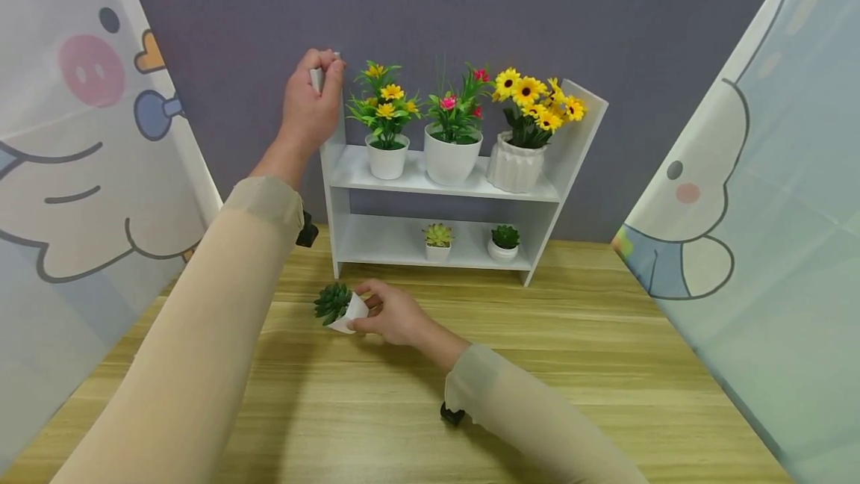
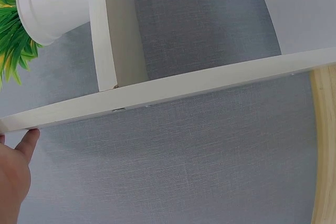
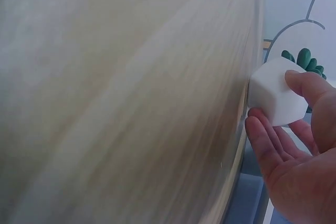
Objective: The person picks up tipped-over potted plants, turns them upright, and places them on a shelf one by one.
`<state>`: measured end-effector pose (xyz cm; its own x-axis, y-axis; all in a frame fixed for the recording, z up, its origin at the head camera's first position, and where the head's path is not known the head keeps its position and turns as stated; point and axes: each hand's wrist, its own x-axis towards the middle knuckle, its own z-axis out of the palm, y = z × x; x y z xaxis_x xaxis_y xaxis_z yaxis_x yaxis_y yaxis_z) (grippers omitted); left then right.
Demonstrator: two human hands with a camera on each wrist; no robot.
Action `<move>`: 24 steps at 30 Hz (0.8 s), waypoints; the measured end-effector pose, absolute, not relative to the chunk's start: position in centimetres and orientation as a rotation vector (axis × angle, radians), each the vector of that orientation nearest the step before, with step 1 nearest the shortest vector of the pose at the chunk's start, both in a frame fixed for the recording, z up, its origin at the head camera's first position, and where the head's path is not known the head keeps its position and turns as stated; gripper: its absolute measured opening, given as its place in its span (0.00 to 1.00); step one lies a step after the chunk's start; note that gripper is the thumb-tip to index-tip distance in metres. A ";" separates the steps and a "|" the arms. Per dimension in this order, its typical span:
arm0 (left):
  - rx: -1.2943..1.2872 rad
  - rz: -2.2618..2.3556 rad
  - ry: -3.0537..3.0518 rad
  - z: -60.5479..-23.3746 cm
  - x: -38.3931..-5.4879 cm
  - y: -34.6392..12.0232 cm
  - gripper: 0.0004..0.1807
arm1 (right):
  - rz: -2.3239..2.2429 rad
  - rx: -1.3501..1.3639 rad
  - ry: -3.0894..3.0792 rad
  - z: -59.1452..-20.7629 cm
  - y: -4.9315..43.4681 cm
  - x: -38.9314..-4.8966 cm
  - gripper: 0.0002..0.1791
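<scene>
My left hand grips the top of the left side panel of a white two-tier shelf. In the left wrist view only part of that hand shows, its fingers at the panel's edge. Low in front of the shelf's left foot, my right hand holds a potted succulent by its white pot. The pot is tilted, with its dark green leaves pointing left. From the right wrist, the thumb lies on one side of the white pot and the fingers on the other.
On the upper tier stand pots of yellow flowers, pink-red flowers and sunflowers. Below are a yellow-green succulent and a small dark green one. A grey wall rises behind the wooden table; printed curtains flank it.
</scene>
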<state>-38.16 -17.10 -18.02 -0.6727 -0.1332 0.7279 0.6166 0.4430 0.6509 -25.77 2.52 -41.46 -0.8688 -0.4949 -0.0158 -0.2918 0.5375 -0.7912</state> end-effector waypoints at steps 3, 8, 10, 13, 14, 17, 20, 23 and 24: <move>-0.407 -1.291 -1.962 -18.0 -38.1 -17.1 0.11 | -1.238 -0.669 2.535 -41.4 2.9 -25.9 0.31; -0.398 -1.286 -1.974 -18.0 -38.0 -17.1 0.11 | -1.260 -0.683 2.513 -41.5 3.4 -25.9 0.31; -0.396 -1.285 -1.975 -18.0 -38.0 -17.1 0.10 | -1.274 -0.694 2.498 -41.5 3.5 -25.9 0.30; -0.397 -1.284 -1.977 -18.0 -38.0 -17.1 0.10 | -1.289 -0.711 2.478 -41.6 3.5 -25.9 0.30; -0.398 -1.284 -1.975 -18.0 -38.0 -17.1 0.10 | -1.293 -0.711 2.471 -41.7 3.5 -25.9 0.30; -0.406 -1.295 -1.961 -18.0 -38.0 -17.1 0.10 | -1.298 -0.705 2.456 -41.8 3.6 -26.0 0.29; -0.419 -1.305 -1.943 -18.0 -38.1 -17.1 0.10 | -1.305 -0.694 2.439 -41.9 3.6 -26.1 0.29; -0.418 -1.300 -1.945 -18.0 -38.1 -17.1 0.10 | -1.313 -0.686 2.423 -42.0 3.6 -26.2 0.29; -0.413 -1.292 -1.951 -18.0 -38.2 -17.1 0.10 | -1.317 -0.684 2.413 -41.9 3.5 -26.1 0.28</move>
<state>-38.15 -17.12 -18.00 -0.6690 -0.1315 0.7316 0.6224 0.4389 0.6480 -26.14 3.54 -41.95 -0.8388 -0.5430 -0.0393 -0.2606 0.4638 -0.8467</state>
